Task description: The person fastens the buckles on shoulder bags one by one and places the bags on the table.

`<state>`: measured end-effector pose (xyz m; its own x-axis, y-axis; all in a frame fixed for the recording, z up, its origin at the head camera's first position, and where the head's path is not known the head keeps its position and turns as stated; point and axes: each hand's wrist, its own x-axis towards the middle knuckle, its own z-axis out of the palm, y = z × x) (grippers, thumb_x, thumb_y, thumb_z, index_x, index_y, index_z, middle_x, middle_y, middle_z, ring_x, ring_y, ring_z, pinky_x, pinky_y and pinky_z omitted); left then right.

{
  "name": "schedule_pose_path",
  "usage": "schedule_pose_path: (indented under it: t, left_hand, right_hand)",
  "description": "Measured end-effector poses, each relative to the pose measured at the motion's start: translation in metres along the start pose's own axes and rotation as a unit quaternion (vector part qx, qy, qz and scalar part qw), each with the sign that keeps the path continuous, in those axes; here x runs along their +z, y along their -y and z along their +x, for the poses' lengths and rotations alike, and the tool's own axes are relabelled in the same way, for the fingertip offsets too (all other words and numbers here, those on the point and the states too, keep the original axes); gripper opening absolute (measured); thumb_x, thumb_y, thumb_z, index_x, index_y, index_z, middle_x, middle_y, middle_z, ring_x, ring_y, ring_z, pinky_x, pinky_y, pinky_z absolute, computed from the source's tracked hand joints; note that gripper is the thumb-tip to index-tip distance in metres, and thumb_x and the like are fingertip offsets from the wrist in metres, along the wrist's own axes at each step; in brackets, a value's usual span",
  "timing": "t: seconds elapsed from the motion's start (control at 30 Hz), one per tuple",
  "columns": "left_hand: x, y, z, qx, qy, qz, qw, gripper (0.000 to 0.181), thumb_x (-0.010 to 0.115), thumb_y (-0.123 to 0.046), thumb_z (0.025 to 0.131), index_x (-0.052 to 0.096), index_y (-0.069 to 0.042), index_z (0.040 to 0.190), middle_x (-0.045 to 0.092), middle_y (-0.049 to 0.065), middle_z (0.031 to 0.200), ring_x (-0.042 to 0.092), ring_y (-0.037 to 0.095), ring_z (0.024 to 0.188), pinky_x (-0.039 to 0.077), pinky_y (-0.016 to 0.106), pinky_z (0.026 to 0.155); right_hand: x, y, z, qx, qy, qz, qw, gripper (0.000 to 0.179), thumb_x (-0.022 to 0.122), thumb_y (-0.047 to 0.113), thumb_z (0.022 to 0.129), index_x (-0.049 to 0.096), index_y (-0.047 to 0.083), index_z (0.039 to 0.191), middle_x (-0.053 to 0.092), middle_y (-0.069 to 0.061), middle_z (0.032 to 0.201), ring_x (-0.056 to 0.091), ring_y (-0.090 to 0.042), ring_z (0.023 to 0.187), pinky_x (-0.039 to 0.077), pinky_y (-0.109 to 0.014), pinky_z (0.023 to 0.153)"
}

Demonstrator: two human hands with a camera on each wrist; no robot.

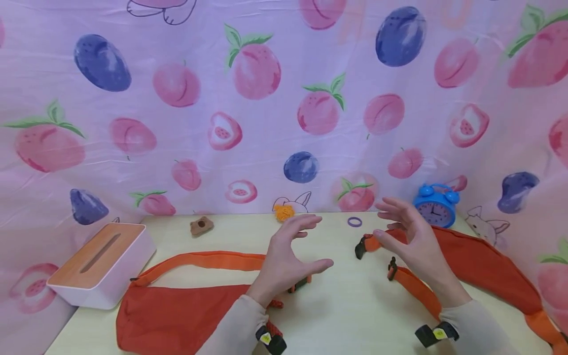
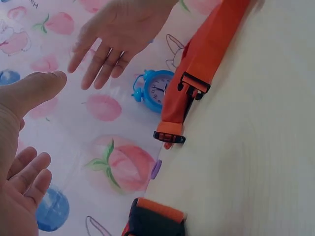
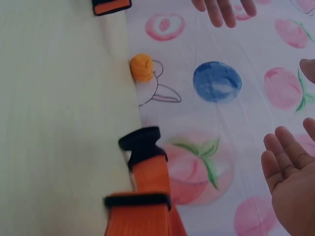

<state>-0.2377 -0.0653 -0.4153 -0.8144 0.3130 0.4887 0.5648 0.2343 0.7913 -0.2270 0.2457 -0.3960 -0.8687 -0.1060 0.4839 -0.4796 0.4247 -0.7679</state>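
Note:
Both hands are raised over the table, palms facing each other, with nothing in either. My left hand [image 1: 288, 261] has its fingers loosely extended and the thumb apart; behind and below its wrist lies a red waist bag [image 1: 177, 315] with an orange strap [image 1: 208, 260]. The right hand [image 1: 414, 246] is held much the same way, over a second red waist bag [image 1: 483, 266] on the right. That bag's orange strap ends carry a black buckle [image 1: 361, 248] and a strap slider [image 1: 392, 269]. In the right wrist view the black buckle [image 3: 142, 145] stands out near the table edge.
A white tissue box [image 1: 106, 266] with a wooden lid stands at the left edge. Along the back are a small brown object [image 1: 201, 232], an orange-yellow lump [image 1: 284, 212], a purple ring [image 1: 354, 222] and a blue alarm clock [image 1: 435, 209]. A fruit-print cloth [image 1: 266, 123] hangs behind.

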Motion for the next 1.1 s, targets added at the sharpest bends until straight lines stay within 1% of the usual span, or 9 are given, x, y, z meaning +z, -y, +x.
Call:
schedule_pose_path:
  t: [0.17, 0.27, 0.33, 0.5, 0.6, 0.8, 0.93, 1.03, 1.1]
  left_hand:
    - [0.018, 0.009, 0.012, -0.022, -0.003, -0.031, 0.9993, 0.084, 0.101, -0.024, 0.083, 0.062, -0.041, 0.155, 0.055, -0.017, 0.157, 0.061, 0.017, 0.142, 0.054, 0.041, 0.117]
    - [0.028, 0.013, 0.020, -0.027, 0.006, -0.048, 0.9985, 0.084, 0.101, -0.024, 0.083, 0.061, -0.041, 0.155, 0.054, -0.017, 0.159, 0.060, 0.020, 0.145, 0.053, 0.043, 0.119]
    - [0.035, 0.014, 0.024, -0.026, 0.017, -0.058, 0.9978, 0.084, 0.101, -0.024, 0.084, 0.061, -0.041, 0.155, 0.053, -0.016, 0.160, 0.059, 0.024, 0.147, 0.051, 0.046, 0.121]
    - [0.053, 0.014, 0.034, -0.034, 0.038, -0.060, 0.9969, 0.089, 0.101, -0.021, 0.083, 0.058, -0.038, 0.158, 0.053, -0.015, 0.161, 0.056, 0.017, 0.148, 0.050, 0.045, 0.123]
    - [0.064, 0.017, 0.039, -0.039, 0.047, -0.053, 0.9968, 0.090, 0.101, -0.019, 0.082, 0.058, -0.038, 0.159, 0.054, -0.015, 0.160, 0.055, 0.012, 0.148, 0.049, 0.044, 0.123]
    - [0.090, 0.029, 0.045, -0.034, 0.055, -0.048, 0.9968, 0.089, 0.100, -0.016, 0.083, 0.058, -0.036, 0.158, 0.055, -0.012, 0.159, 0.054, 0.013, 0.148, 0.049, 0.042, 0.123]
    - [0.103, 0.035, 0.045, -0.047, 0.062, -0.048, 0.9958, 0.088, 0.100, -0.016, 0.083, 0.059, -0.035, 0.158, 0.055, -0.010, 0.160, 0.054, 0.014, 0.149, 0.049, 0.041, 0.124]
    - [0.111, 0.039, 0.044, -0.071, 0.066, -0.052, 0.9939, 0.086, 0.100, -0.017, 0.084, 0.059, -0.038, 0.158, 0.053, -0.010, 0.162, 0.053, 0.017, 0.150, 0.048, 0.044, 0.124]
    - [0.115, 0.042, 0.043, -0.087, 0.066, -0.052, 0.9927, 0.085, 0.100, -0.019, 0.085, 0.060, -0.041, 0.157, 0.053, -0.011, 0.162, 0.053, 0.021, 0.151, 0.049, 0.045, 0.124]
  right_hand:
    - [-0.012, -0.009, -0.014, 0.028, -0.007, -0.040, 0.9988, 0.077, 0.080, 0.021, 0.106, 0.040, 0.028, 0.171, 0.059, -0.007, 0.163, 0.058, -0.018, 0.140, 0.050, -0.011, 0.103]
    - [-0.018, -0.013, -0.022, 0.046, -0.009, -0.059, 0.9972, 0.077, 0.080, 0.026, 0.106, 0.040, 0.030, 0.171, 0.060, -0.006, 0.162, 0.059, -0.020, 0.140, 0.049, -0.009, 0.103]
    - [-0.021, -0.016, -0.027, 0.052, -0.010, -0.067, 0.9963, 0.077, 0.081, 0.029, 0.106, 0.041, 0.030, 0.171, 0.060, -0.006, 0.161, 0.059, -0.016, 0.139, 0.048, -0.008, 0.103]
    - [-0.029, -0.021, -0.038, 0.063, 0.000, -0.078, 0.9950, 0.077, 0.081, 0.031, 0.105, 0.041, 0.025, 0.171, 0.061, -0.010, 0.159, 0.058, -0.004, 0.136, 0.048, -0.007, 0.102]
    - [-0.031, -0.024, -0.043, 0.081, 0.010, -0.079, 0.9935, 0.079, 0.082, 0.032, 0.105, 0.040, 0.024, 0.171, 0.061, -0.011, 0.159, 0.058, -0.009, 0.138, 0.049, -0.007, 0.100]
    - [-0.035, -0.025, -0.048, 0.113, 0.027, -0.076, 0.9903, 0.081, 0.082, 0.039, 0.104, 0.039, 0.027, 0.172, 0.058, -0.009, 0.161, 0.056, -0.033, 0.145, 0.052, -0.016, 0.098]
    - [-0.036, -0.018, -0.049, 0.113, 0.035, -0.082, 0.9895, 0.081, 0.082, 0.040, 0.104, 0.039, 0.029, 0.171, 0.058, -0.009, 0.162, 0.055, -0.035, 0.145, 0.051, -0.016, 0.098]
    - [-0.034, -0.010, -0.050, 0.108, 0.028, -0.085, 0.9902, 0.080, 0.083, 0.039, 0.103, 0.040, 0.029, 0.171, 0.058, -0.008, 0.162, 0.056, -0.033, 0.144, 0.050, -0.013, 0.098]
    - [-0.031, -0.006, -0.051, 0.112, 0.025, -0.075, 0.9906, 0.080, 0.083, 0.039, 0.103, 0.041, 0.028, 0.171, 0.057, -0.009, 0.163, 0.056, -0.035, 0.145, 0.054, -0.021, 0.102]
